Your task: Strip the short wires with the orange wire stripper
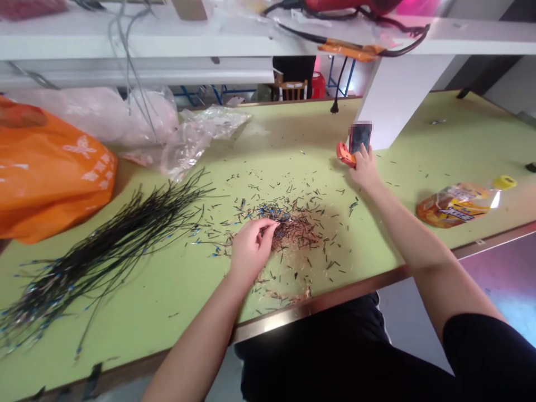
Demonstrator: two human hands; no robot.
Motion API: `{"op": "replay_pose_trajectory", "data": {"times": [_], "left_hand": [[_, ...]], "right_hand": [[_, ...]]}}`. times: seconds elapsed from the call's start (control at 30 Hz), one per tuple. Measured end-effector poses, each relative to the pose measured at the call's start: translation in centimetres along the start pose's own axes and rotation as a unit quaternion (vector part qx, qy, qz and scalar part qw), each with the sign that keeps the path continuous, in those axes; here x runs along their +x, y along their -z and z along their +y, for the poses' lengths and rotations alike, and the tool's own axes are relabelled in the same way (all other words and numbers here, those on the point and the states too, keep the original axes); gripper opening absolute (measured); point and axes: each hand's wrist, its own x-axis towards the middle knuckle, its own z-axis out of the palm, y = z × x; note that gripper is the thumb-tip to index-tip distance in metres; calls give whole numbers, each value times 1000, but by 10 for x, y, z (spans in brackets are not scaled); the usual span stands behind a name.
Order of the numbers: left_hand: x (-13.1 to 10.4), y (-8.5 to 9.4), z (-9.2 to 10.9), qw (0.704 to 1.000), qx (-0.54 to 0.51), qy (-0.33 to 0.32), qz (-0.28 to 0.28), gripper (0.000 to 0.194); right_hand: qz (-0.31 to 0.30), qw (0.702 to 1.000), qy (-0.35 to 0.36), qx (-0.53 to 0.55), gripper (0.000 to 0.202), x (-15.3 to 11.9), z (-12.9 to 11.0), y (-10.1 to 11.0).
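Note:
My left hand (pixel 251 248) is closed in a pinch over a pile of short black and copper-coloured wire scraps (pixel 297 229); what its fingertips hold is too small to make out. Blue bits (pixel 268 211) lie among the scraps. Farther off, my right hand (pixel 365 166) reaches to a phone (pixel 360 137) that leans against the white post, one finger at its screen. An orange-red tool (pixel 344 154) sticks out on the thumb side of that hand, seemingly gripped in it; its working end is hidden. To the left lies a bundle of long black wires (pixel 125 231) with blue ends.
An orange bag (pixel 50 173) and clear plastic bags (pixel 188 137) sit at the back left. On the right a bottle with a yellow cap (pixel 456 204) lies on its side. A white shelf (pixel 188 44) overhangs the green table (pixel 159 301), with a black plug (pixel 334 106) hanging below.

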Motion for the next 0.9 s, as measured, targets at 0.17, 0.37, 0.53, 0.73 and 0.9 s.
{"op": "replay_pose_trajectory", "data": {"times": [0.17, 0.37, 0.53, 0.73, 0.9], "left_hand": [[3, 1, -1, 1000, -4, -18, 3, 18], [3, 3, 0, 1000, 2, -17, 0, 17], [1, 2, 1, 999, 0, -31, 23, 15], [4, 5, 6, 989, -23, -108, 102, 13], [4, 6, 8, 988, -29, -124, 92, 14]], "right_hand": [[-67, 994, -82, -20, 37, 7, 12, -1], [-23, 991, -87, 94, 32, -25, -22, 14], [-133, 871, -141, 452, 28, -75, -85, 23], [-448, 494, -149, 730, 34, -133, -151, 15], [-527, 383, -147, 744, 36, -153, -165, 8]]}}
